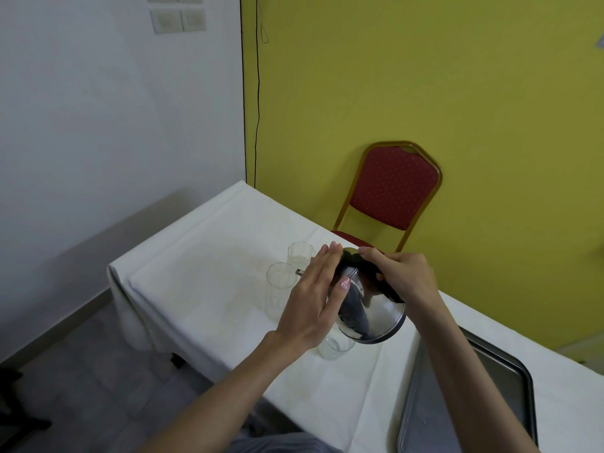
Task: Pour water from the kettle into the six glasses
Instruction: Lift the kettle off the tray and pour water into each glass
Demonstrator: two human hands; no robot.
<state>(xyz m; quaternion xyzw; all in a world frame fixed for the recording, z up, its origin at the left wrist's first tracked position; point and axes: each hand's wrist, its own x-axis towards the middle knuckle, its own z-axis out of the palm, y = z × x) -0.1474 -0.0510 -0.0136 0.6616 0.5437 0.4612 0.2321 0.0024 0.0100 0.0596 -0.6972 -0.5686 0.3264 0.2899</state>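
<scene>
1. Both forearms enter from the near edge and reach over the table (209, 243), which is covered with a white cloth.
2. Chair (392, 188), red with a gold frame, stands at the far side of the table against the yellow wall.
3. Metal tray (510, 364) lies on the table, to the right of the kettle and nearer the camera.
4. Kettle (369, 308), polished steel, is held above the table and tipped steeply, base toward the camera, spout pointing away to the left.
5. Right hand (402, 276) is closed around the kettle's black handle, fingers wrapped over it.
6. Left hand (313, 299) lies flat against the kettle's left side, fingers straight and together, thumb on the steel.
7. Three glasses show. Far glass (300, 255) stands beyond the kettle's spout and holds some liquid. Middle glass (281, 279) stands just left of the spout; its contents cannot be told. Near glass (335, 348) sits directly below the kettle's base, partly hidden by it.
</scene>
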